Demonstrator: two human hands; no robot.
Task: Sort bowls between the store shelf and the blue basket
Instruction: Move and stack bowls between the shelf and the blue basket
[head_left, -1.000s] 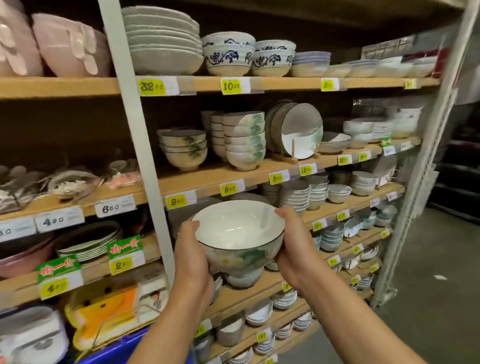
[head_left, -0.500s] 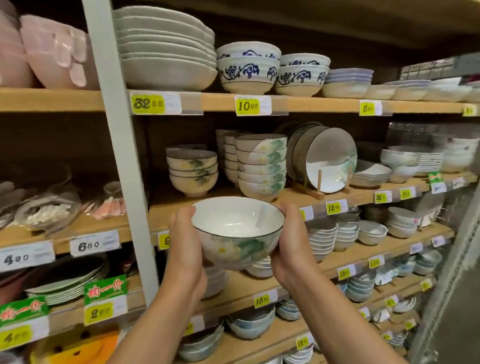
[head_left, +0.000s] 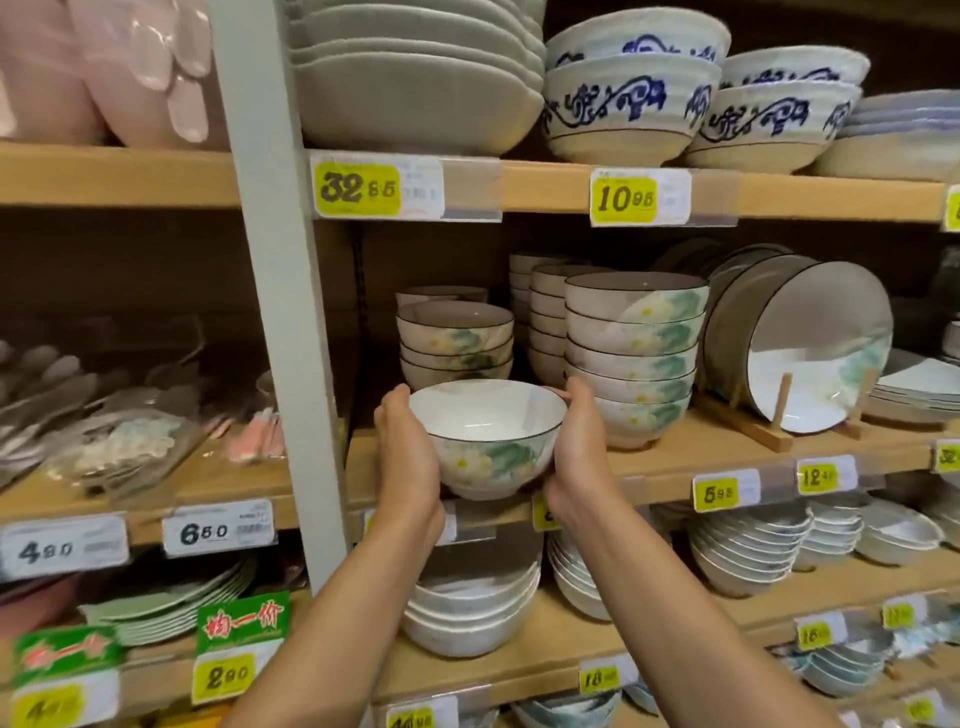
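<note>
Gripping floral bowl (head_left: 488, 441) between left hand (head_left: 408, 457) and right hand (head_left: 579, 452); recommending keeping level, seating squarely onto matching short stack (head_left: 456, 343).

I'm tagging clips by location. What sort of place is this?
Most likely a tableware or housewares shop: wooden shelves carry stacked bowls, yellow price tags line the shelf edges, and the left hand and right hand hold a floral bowl.

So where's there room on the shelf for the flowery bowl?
Bare wood lies in front of the short stack, between the grey post and the tall stack, just behind the flowery bowl. Space above the short stack too. The plate rack side is crowded.
</note>
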